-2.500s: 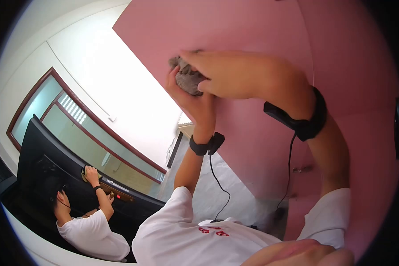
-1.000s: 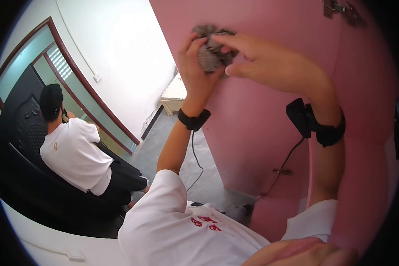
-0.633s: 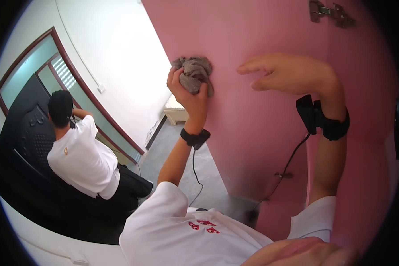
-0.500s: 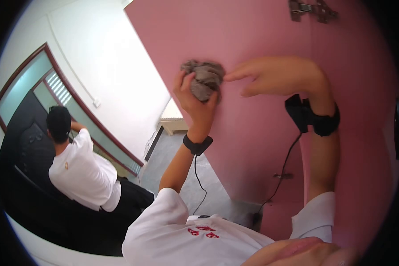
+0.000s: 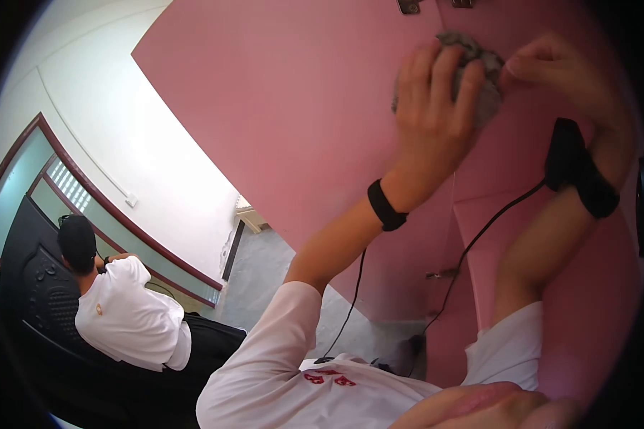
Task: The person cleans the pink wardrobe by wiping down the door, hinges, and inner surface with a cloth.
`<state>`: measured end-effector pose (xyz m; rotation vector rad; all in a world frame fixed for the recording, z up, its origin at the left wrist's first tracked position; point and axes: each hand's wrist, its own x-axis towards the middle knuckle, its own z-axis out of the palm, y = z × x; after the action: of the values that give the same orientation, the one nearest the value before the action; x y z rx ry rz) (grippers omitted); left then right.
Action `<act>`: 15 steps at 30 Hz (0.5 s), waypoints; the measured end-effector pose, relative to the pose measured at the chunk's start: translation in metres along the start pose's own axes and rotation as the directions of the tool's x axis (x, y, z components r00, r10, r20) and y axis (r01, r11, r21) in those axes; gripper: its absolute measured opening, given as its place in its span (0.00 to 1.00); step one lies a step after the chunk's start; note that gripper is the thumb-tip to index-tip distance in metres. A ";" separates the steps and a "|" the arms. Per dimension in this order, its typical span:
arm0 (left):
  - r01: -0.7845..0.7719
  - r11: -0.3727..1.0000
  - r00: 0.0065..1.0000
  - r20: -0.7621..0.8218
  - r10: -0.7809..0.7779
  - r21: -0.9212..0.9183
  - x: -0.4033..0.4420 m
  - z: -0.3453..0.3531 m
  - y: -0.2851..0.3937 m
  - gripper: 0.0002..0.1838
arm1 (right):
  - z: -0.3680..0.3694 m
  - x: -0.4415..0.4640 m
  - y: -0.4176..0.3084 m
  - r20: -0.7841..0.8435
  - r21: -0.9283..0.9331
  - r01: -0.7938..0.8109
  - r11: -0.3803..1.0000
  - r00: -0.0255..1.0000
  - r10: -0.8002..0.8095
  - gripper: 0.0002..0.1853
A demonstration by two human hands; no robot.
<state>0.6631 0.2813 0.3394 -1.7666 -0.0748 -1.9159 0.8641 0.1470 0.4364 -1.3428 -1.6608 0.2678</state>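
My left hand (image 5: 436, 93), its back towards me, presses a crumpled grey cloth (image 5: 488, 96) against the pink panel (image 5: 279, 107) near its inner corner, with the fingers spread over the cloth. Just right of the cloth, my right hand (image 5: 551, 68) has its fingers curled and drawn together. Its fingertips are at the cloth's edge; blur hides whether they pinch it. Both wrists wear black straps with cables.
A co-worker (image 5: 125, 311) in a white shirt stands with their back to me by a black carved door (image 5: 39, 279). Metal hinges (image 5: 409, 6) sit at the panel's top and another fitting (image 5: 444, 274) lower down. A thin cable (image 5: 472, 247) hangs below my right wrist.
My left hand has carried the cloth rightwards and up across the pink panel. My right hand has moved right, and its spread fingers have closed together. The view has turned.
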 end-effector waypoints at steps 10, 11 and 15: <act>0.016 0.998 0.999 -0.028 -0.018 -0.066 -0.040 -0.023 -0.014 0.36 | 0.063 0.009 -0.051 0.139 -0.024 -0.019 1.000 0.990 0.022 0.15; 0.021 0.999 1.000 -0.018 -0.022 -0.046 -0.046 -0.030 -0.020 0.36 | 0.074 0.018 -0.058 0.267 -0.141 0.034 0.989 0.964 0.005 0.15; 0.026 0.999 1.000 -0.011 -0.025 0.033 -0.072 -0.066 -0.050 0.40 | 0.136 0.019 -0.077 0.273 -0.422 0.320 0.848 0.937 -0.217 0.17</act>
<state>0.5825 0.3237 0.2772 -1.7416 -0.1255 -1.9308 0.7113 0.1850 0.4268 -1.4307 -2.1695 -0.1724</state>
